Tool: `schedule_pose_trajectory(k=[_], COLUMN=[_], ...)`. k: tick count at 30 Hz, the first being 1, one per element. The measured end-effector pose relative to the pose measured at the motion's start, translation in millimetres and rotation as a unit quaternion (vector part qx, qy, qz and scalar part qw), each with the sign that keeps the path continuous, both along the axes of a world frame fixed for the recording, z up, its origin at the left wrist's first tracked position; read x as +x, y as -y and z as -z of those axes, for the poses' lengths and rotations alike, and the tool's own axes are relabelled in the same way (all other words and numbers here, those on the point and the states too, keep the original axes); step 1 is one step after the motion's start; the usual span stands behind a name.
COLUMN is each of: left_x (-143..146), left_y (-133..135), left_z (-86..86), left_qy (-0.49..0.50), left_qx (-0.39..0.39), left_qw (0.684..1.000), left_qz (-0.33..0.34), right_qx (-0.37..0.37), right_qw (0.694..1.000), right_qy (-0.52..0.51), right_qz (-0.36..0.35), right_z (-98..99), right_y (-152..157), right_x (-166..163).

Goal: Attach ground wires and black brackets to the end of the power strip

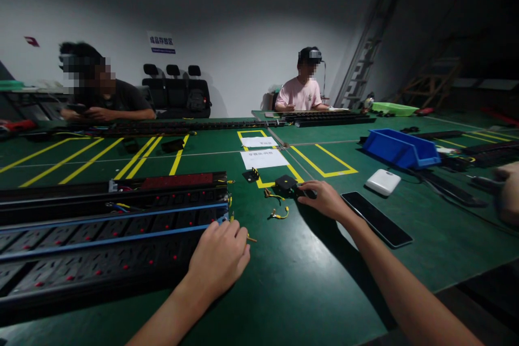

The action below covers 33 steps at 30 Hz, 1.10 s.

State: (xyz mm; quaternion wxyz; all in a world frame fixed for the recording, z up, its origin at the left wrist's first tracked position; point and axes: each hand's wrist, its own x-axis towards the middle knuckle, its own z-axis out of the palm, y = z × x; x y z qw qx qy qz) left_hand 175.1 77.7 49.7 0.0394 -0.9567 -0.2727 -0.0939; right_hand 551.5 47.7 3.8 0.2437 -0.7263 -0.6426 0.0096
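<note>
My left hand (pixel 219 257) rests on the green table with fingers curled, at the right end of a stack of long black power strips (pixel 109 227) with red switches and blue wires. A thin yellow-tipped wire pokes out beside its fingers. My right hand (pixel 324 198) reaches forward, fingers closed over a small black part (pixel 305 192) that lies next to a black square cap (pixel 286 182). Short yellow wires (pixel 279 213) lie between my two hands. Another small black piece (pixel 251 174) sits farther back.
A black phone (pixel 377 219), a white box (pixel 383 181) and a blue bin (pixel 399 147) lie to the right. Two paper sheets (pixel 263 158) sit in yellow-taped boxes. Two people sit across the table behind more power strips (pixel 178 126). A blurred hand (pixel 508 189) enters at far right.
</note>
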Motion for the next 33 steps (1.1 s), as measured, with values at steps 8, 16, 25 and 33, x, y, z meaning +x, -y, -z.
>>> schedule_pose_trajectory(k=[8,16,25,33], left_x=[-0.5,0.8,-0.5,-0.4], left_y=[0.6,-0.3,-1.0,-0.5], left_z=[0.1,-0.2,1.6,2.1], left_qy=[-0.004,-0.009,0.009,0.015], left_qx=[-0.009,-0.003,0.005,0.011], left_qw=[1.000,1.000,1.000,1.000], left_qz=[-0.001,-0.003,0.006,0.009], right_qx=[-0.016,-0.015,0.016,0.166], right_qw=[1.000,1.000,1.000,0.979], right_qy=[-0.007,-0.018,-0.022,-0.055], right_qz=[0.005,-0.003,-0.005,0.107], right_z=[3.1,3.2,2.2,-5.3], right_y=[-0.7,-0.1,1.1,-1.2], right_x=[2.2,1.9,-0.8,-8.9])
